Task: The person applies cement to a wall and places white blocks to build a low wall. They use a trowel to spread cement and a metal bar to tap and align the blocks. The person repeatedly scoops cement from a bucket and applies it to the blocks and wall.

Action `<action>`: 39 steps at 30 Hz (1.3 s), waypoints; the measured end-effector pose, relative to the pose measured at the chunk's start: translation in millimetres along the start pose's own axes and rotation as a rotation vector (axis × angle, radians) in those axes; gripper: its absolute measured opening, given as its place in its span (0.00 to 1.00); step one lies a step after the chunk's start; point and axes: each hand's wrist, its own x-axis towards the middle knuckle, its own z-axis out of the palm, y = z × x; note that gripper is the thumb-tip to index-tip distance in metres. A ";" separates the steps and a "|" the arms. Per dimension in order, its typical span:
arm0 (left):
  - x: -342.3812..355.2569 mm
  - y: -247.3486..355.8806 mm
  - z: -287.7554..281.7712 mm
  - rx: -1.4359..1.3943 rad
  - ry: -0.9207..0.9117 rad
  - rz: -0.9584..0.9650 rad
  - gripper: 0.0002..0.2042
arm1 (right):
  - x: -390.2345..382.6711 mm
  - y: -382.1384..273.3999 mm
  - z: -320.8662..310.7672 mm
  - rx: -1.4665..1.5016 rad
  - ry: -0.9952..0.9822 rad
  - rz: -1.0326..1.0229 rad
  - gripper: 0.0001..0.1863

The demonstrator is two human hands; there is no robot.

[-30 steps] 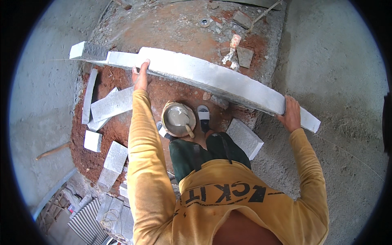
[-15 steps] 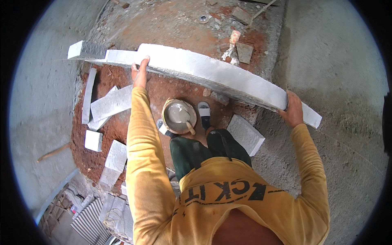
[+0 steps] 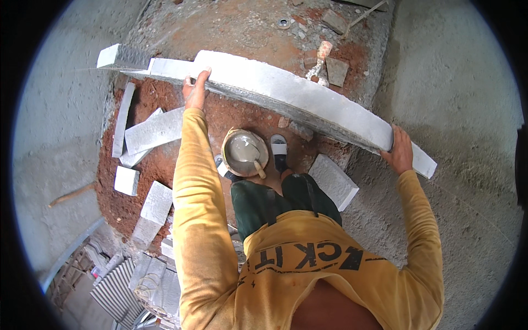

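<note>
Left hand (image 3: 196, 92): grip partly spread, thumb up over the near edge of the long pale block (image 3: 291, 81), towards its left end; underside fingers hidden. Right hand (image 3: 400, 149): grip wrapped round its right end. Block runs left to right, on the far side of the round bowl (image 3: 224, 149); looks bowed in this view. Top whitish, fairly smooth; near side greyer, rougher. What bears its weight: cannot tell.

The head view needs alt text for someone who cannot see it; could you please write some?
A person's left hand and right hand grip a long pale slab near its two ends. Between the feet stands a round bowl of grey paste.
</note>
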 end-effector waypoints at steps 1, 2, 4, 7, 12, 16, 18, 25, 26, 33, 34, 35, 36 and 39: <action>-0.6 0.5 0.3 0.000 0.012 -0.005 0.50 | -0.4 0.4 0.2 -0.002 0.001 -0.001 0.50; -1.4 0.9 0.7 0.000 0.016 -0.006 0.49 | -0.4 0.2 0.3 -0.006 -0.004 0.004 0.50; -2.5 3.7 2.1 0.010 0.013 -0.021 0.49 | -0.4 -0.5 -0.2 -0.015 -0.010 0.019 0.50; -3.8 8.9 3.3 0.012 -0.011 -0.022 0.49 | -0.5 -2.3 -1.2 -0.002 0.011 0.007 0.48; -4.5 12.2 4.0 0.030 -0.034 -0.041 0.47 | -1.3 -2.2 -1.3 -0.014 0.009 -0.002 0.48; -5.6 8.7 2.5 -0.046 0.052 0.065 0.37 | -0.9 -1.6 -1.1 -0.015 -0.003 0.014 0.48; -7.1 6.9 -0.8 -0.181 0.134 0.084 0.32 | -0.2 -3.1 -2.6 0.004 0.000 0.008 0.49; -13.9 -6.2 -16.6 -0.476 0.391 0.000 0.29 | -0.2 -10.4 -20.4 0.076 -0.091 0.027 0.54; -12.9 -8.4 -16.0 -0.444 0.400 -0.023 0.30 | -0.7 -9.5 -23.2 0.039 -0.116 0.026 0.55; 4.3 0.0 1.5 -0.336 0.256 0.078 0.31 | -1.9 13.9 -28.8 0.217 -0.179 -0.010 0.58; 4.0 1.5 3.2 -0.359 0.313 0.062 0.27 | -2.3 17.2 -28.3 0.252 -0.188 0.000 0.57; 3.1 2.0 4.3 -0.382 0.369 0.047 0.23 | -1.6 19.7 -27.9 0.260 -0.198 -0.001 0.57; 1.3 1.4 4.0 -0.388 0.433 0.085 0.24 | -1.6 21.7 -28.1 0.275 -0.204 0.003 0.57; -2.0 -6.3 -0.5 -0.428 0.548 0.124 0.28 | -0.2 23.2 -29.5 0.293 -0.214 0.014 0.57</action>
